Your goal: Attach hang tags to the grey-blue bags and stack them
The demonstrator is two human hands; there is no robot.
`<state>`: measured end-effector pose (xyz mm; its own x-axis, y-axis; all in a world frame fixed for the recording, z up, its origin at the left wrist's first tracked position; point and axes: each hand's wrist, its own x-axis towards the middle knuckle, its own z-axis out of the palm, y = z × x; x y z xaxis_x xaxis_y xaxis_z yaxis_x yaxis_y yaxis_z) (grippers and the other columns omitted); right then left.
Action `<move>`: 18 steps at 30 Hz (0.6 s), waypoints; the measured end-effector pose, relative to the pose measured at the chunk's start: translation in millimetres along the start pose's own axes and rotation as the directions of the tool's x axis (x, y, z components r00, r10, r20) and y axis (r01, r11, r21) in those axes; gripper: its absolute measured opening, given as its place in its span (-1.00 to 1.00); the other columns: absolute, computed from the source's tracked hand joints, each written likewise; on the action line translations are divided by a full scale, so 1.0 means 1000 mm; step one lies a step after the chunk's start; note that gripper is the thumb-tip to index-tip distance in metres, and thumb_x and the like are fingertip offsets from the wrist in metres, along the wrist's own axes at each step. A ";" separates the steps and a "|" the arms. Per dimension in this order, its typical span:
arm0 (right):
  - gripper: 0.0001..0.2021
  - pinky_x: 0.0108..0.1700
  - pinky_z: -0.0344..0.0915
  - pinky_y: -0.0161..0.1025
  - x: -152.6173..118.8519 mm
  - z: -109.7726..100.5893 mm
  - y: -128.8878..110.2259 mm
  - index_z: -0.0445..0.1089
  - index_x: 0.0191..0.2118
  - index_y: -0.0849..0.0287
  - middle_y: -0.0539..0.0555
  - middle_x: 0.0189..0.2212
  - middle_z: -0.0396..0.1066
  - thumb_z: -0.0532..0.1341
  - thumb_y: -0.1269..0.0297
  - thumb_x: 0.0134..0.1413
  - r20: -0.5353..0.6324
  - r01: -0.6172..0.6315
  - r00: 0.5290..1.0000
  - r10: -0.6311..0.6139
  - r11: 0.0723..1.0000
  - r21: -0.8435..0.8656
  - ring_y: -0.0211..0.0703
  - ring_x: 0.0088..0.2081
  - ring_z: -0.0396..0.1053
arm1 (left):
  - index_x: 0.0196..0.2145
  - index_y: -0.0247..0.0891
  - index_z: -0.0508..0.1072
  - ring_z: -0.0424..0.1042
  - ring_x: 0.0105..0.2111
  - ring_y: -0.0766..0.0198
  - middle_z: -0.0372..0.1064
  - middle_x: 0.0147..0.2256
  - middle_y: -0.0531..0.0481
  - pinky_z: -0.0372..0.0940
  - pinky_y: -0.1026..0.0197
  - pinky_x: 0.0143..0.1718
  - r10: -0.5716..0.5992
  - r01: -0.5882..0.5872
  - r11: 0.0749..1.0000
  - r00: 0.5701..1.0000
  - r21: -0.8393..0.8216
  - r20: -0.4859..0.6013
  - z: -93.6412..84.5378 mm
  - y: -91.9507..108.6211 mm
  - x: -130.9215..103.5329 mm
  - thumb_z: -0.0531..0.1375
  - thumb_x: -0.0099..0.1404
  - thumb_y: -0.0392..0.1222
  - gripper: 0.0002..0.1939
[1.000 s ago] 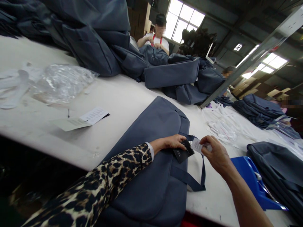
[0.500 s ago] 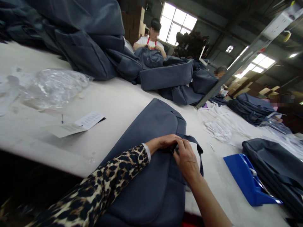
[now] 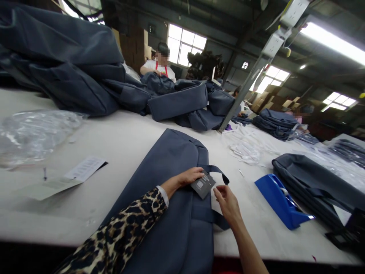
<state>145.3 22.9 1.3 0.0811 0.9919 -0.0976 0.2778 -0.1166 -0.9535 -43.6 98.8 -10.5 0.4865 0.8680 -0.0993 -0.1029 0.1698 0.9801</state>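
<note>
Dark hang tag (image 3: 203, 185) in left hand (image 3: 188, 178), over right-hand edge of navy bag (image 3: 161, 165); right hand (image 3: 228, 201) just beside it.
Tag lies between the hands, left nearer, thumb and fingers gripping its upper-left edge; right's fingers are curled at its right corner, can't tell if they pinch anything. Bag lies flat on the desk (image 3: 128, 131), long axis running away from the wearer, strap handle (image 3: 216, 169) looping out to the right. Tag bears a pale QR-like square and small print, too small to read; no brand legible. Folded card (image 3: 84, 169) at left has dark printed marks, also unreadable.
</note>
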 end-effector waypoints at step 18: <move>-0.46 -0.25 0.39 -0.16 0.015 0.038 0.000 0.51 -0.27 0.28 0.05 -0.49 0.51 0.51 0.14 -0.53 0.379 -0.420 0.897 0.227 0.703 0.574 -0.15 -0.46 0.45 | 0.07 -0.17 0.29 0.44 -0.08 0.04 0.50 -0.15 0.00 0.29 0.16 -0.06 0.004 0.005 0.909 1.000 0.418 -0.019 0.007 0.027 -0.027 0.13 0.19 0.13 -0.44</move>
<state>110.0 39.5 -11.4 -0.2272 0.8824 -0.4119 -0.3883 -0.4700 -0.7927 -53.5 76.8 19.9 0.4691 0.8776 -0.0989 0.2712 -0.0366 0.9618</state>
